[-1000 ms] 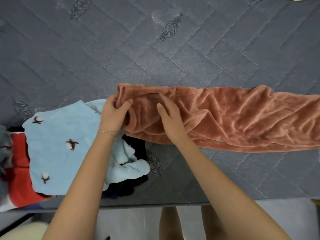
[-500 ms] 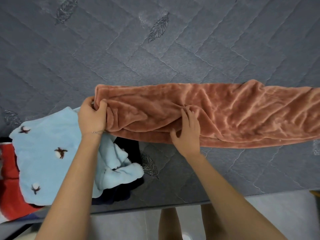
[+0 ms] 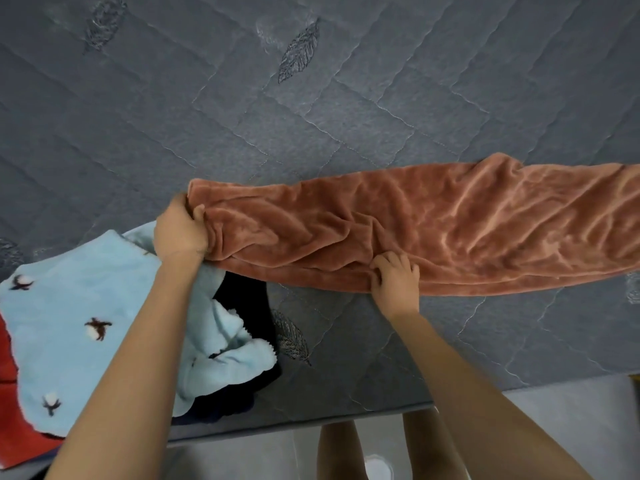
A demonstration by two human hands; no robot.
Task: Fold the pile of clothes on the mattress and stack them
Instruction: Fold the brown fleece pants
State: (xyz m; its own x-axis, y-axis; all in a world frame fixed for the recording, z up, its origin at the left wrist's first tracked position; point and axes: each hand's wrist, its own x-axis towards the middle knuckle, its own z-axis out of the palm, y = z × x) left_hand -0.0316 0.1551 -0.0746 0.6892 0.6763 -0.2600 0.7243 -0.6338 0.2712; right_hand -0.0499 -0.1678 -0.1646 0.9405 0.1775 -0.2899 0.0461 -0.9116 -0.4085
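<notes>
A long rust-orange fleece garment (image 3: 433, 223) lies stretched left to right across the grey quilted mattress (image 3: 242, 116), running out of view at the right. My left hand (image 3: 180, 230) grips its left end, fingers curled into the cloth. My right hand (image 3: 396, 278) pinches the garment's near edge around its middle, fingers curled. At the left sits the pile: a light blue fleece piece with small bird prints (image 3: 69, 323) on top, a dark navy garment (image 3: 246, 306) beneath it, and a red cloth (image 3: 14, 438) at the far left edge.
The mattress's near edge (image 3: 311, 424) runs along the bottom, with pale floor (image 3: 554, 410) and my legs (image 3: 339, 452) below it. Bare mattress spreads beyond the orange garment and at the near right.
My left hand pulled the garment's left end further left, stretching it out. My right hand slid right along the near edge and curled onto the cloth.
</notes>
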